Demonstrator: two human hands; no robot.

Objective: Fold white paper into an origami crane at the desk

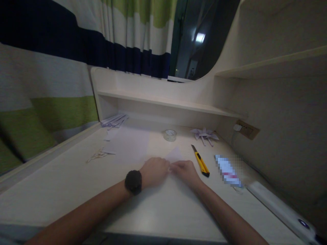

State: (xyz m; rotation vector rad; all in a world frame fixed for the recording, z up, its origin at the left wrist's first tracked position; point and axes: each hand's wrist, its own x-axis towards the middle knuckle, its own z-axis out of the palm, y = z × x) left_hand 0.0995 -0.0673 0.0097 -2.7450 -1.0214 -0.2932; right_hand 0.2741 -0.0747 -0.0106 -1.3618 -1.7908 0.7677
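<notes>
On a pale desk [63, 183] built into a nook with a shelf [163, 101] along its back, the left hand [155, 172] and right hand [186, 172] meet, fingers pinched shut on a small folded paper [175, 154] just left of a yellow utility knife [201, 162]. Behind the knife lie a tape roll [170, 134] and a paper pinwheel [204, 134]. A striped curtain [76, 41] hangs far left.

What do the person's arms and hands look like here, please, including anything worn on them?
Both forearms are bare, with no sleeves in view. The left hand has a black wristwatch with a round dark face on its wrist. The right hand shows nothing on its wrist. No gloves show; rings cannot be made out in the dim light.
</notes>
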